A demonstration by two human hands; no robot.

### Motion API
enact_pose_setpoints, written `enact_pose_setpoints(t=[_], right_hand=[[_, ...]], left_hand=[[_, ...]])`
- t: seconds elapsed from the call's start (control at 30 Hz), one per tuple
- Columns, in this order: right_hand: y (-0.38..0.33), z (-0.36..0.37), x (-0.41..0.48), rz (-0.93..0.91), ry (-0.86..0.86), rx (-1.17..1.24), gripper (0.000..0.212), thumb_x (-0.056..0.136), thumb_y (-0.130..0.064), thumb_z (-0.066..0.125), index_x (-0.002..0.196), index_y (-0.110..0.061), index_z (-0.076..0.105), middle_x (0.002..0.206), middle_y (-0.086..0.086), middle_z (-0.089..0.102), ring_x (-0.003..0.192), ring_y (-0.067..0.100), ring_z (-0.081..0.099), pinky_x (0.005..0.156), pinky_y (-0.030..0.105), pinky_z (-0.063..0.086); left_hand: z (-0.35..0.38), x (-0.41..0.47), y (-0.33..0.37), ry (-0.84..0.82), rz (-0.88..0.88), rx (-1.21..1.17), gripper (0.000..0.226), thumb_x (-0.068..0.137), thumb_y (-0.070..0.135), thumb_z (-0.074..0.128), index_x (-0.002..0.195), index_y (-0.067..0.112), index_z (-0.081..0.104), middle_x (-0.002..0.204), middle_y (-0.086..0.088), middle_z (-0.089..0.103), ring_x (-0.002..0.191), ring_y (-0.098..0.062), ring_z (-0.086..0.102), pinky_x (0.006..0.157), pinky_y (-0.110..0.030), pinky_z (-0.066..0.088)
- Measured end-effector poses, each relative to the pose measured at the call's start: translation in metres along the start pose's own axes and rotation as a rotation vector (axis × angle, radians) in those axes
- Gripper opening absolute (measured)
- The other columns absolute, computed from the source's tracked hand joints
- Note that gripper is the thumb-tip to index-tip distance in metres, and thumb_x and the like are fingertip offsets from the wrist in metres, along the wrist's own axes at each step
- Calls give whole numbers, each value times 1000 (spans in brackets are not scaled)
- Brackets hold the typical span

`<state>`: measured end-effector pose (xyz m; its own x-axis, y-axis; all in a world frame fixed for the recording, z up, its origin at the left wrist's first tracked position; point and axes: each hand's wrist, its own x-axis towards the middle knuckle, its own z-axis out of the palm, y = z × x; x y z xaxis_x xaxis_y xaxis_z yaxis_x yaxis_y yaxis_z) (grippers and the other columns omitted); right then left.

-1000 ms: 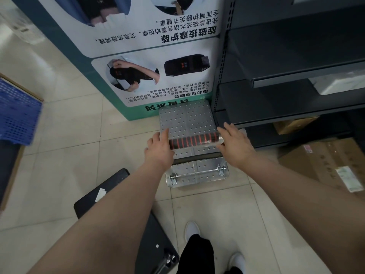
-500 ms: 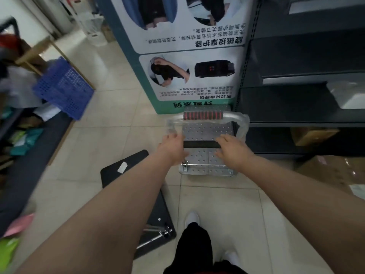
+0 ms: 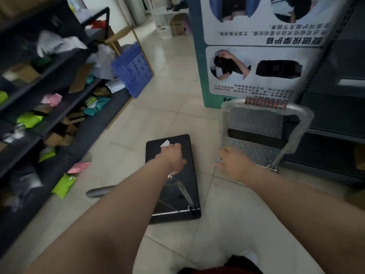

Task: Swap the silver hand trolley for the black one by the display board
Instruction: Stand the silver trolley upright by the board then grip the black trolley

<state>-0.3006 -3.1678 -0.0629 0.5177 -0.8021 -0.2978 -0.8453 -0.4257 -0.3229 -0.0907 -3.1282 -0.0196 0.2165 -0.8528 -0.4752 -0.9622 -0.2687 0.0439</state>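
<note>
Both hands empty, left hand (image 3: 172, 157) over black trolley (image 3: 173, 180)

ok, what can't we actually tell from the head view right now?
- Left hand: over the black trolley; the hand's back hides the fingers, so grip unclear.
- Right hand: at the silver trolley deck's near edge; motion blur, contact unclear.
- Both trolleys' wheels: hidden under the decks.
- Display board: top cut off by the frame edge; small print unreadable.
</note>
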Motion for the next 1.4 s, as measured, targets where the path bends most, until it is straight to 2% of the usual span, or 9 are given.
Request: enact_pose_setpoints(t=[0.23, 0.37, 0.57, 0.73, 0.83, 0.93, 1.07, 1.23, 1.4], right_hand=[[-124, 38, -4, -70, -64, 1, 49, 96, -37, 45, 137, -10, 43, 138, 14, 47, 123, 33, 48, 103, 40, 41], [-188, 69, -8, -81, -104, -23, 50, 96, -39, 44, 140, -14, 40, 138, 9, 46, 125, 29, 46, 102, 39, 42], [-235, 90, 5, -43, -87, -45, 60, 96, -39, 46, 148, -17, 26, 157, 9, 26, 140, 30, 32, 112, 45, 34], [-242, 100, 23, -28, -99, -80, 52, 96, -43, 41, 143, -23, 33, 143, 5, 45, 127, 29, 45, 100, 51, 43], [-237, 103, 33, -26, -100, -103, 38, 98, -41, 37, 131, -24, 42, 126, 5, 55, 115, 28, 51, 95, 48, 44], [-228, 99, 42, -69, -145, -146, 33, 99, -41, 33, 126, -23, 42, 117, 4, 57, 108, 26, 53, 90, 43, 42], [-217, 90, 60, -106, -118, -151, 32, 99, -44, 33, 125, -26, 42, 112, 1, 57, 104, 23, 54, 87, 41, 41], [-207, 83, 87, -124, -50, -126, 30, 98, -43, 36, 121, -25, 46, 110, 1, 59, 103, 23, 55, 87, 41, 43], [-201, 68, 116, -89, -73, -136, 34, 98, -43, 36, 125, -23, 45, 115, 6, 58, 110, 28, 54, 93, 43, 39]], left_hand=[[28, -55, -121, -8, -73, -76, 59, 94, 35, 51, 143, 8, 31, 141, -15, 42, 130, -36, 36, 107, -47, 36], [58, -83, -197, -25, -140, -73, 53, 93, 36, 51, 137, 10, 36, 136, -14, 46, 123, -34, 42, 106, -47, 37], [78, -102, -263, 62, -213, -174, 64, 95, 30, 53, 149, 20, 20, 152, -7, 24, 138, -33, 27, 108, -50, 36], [83, -89, -275, 7, -194, -185, 59, 96, 33, 50, 148, 27, 22, 152, -6, 25, 138, -34, 25, 108, -49, 35], [83, -74, -272, -16, -187, -139, 54, 96, 35, 48, 146, 25, 29, 149, -7, 31, 136, -34, 26, 108, -47, 34], [85, -56, -262, -33, -199, -107, 41, 96, 27, 48, 136, 19, 39, 142, -8, 39, 132, -33, 32, 109, -52, 31], [82, -30, -253, -16, -253, -88, 43, 90, 15, 59, 129, 17, 40, 135, -8, 41, 128, -31, 35, 105, -58, 32], [73, -1, -253, 54, -205, -4, 40, 90, 16, 60, 125, 12, 40, 129, -12, 46, 125, -34, 40, 111, -60, 25], [56, 32, -250, 49, -194, 28, 44, 91, 17, 60, 129, 12, 38, 129, -12, 46, 123, -35, 42, 111, -58, 26]])
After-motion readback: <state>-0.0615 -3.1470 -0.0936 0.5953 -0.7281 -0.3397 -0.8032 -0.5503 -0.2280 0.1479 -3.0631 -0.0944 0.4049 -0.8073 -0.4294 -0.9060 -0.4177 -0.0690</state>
